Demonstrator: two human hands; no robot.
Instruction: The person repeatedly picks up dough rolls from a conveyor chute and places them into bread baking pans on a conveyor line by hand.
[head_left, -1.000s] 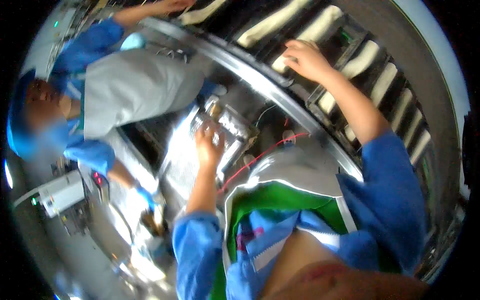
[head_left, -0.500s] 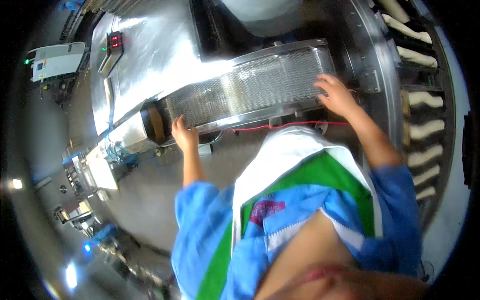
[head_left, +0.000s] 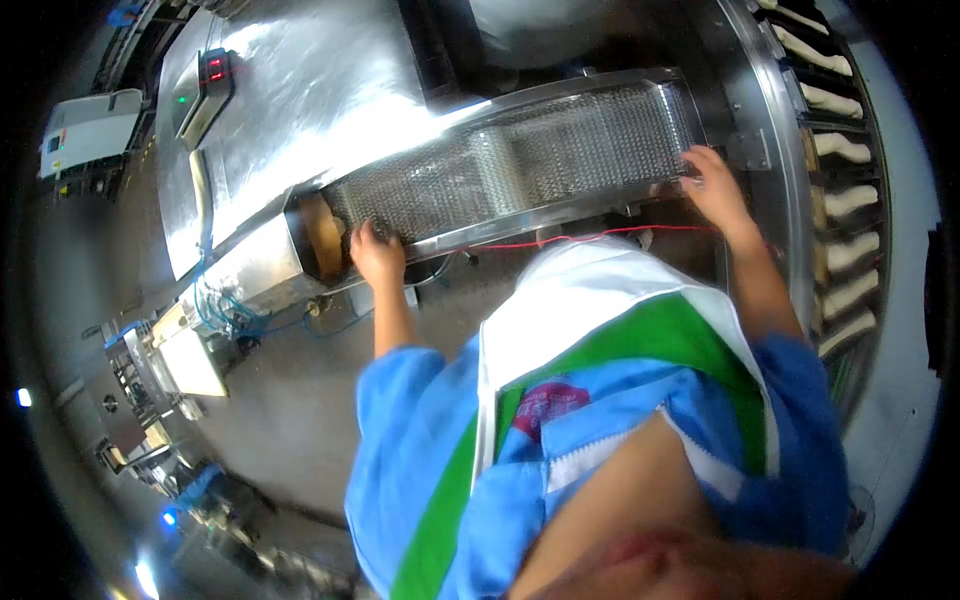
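My left hand (head_left: 378, 252) is at the left end of a metal mesh conveyor belt (head_left: 560, 150), by its near rail, fingers slightly curled and apart with nothing seen in them. Just beyond it, a tan piece (head_left: 322, 235) shows at the mouth of a boxy metal housing (head_left: 245, 255). Near the belt's right end is my right hand (head_left: 715, 185), its thumb and fingers apart and nothing between them. Whether either hand touches the rail is hard to tell.
Long pale dough-like pieces (head_left: 850, 200) lie in a row of dark trays at the right, behind a curved metal rail (head_left: 785, 130). A red cable (head_left: 600, 232) runs below the belt. A box with red digits (head_left: 213, 80) stands on the steel surface (head_left: 290, 100).
My view has swung from the dough rows and a co-worker to the mesh belt. My right hand has left the dough pieces and is now by the belt's right end.
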